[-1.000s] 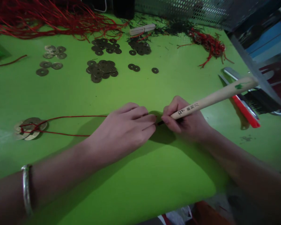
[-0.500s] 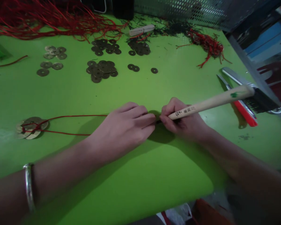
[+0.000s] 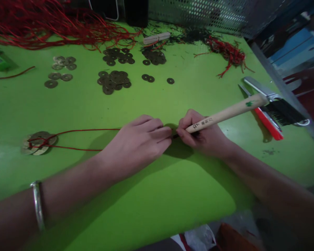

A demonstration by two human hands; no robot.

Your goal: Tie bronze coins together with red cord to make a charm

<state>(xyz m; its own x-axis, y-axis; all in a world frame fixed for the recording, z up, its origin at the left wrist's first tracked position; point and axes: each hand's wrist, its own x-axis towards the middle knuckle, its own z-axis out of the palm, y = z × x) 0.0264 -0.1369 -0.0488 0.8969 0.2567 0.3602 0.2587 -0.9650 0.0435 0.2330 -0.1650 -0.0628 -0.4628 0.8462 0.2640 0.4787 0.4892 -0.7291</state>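
My left hand (image 3: 140, 143) lies palm down on the green table (image 3: 151, 202), fingers pressed together over the end of a red cord (image 3: 75, 131). The cord runs left in two strands to a cluster of brass coins (image 3: 39, 143). My right hand (image 3: 202, 134) is closed around a wooden-handled tool (image 3: 225, 114), its tip meeting my left fingertips. What lies between the fingertips is hidden.
Piles of holed coins (image 3: 113, 78) and loose coins (image 3: 59, 69) lie further back. Red cords (image 3: 54, 28) heap at the back left, red scraps (image 3: 227, 52) at the back right. A black brush (image 3: 285, 111), a red-handled tool (image 3: 268, 123) and a metal bar sit at right.
The wooden handle has tilted slightly lower and my right hand has edged left. The left hand holds its place on the cord.
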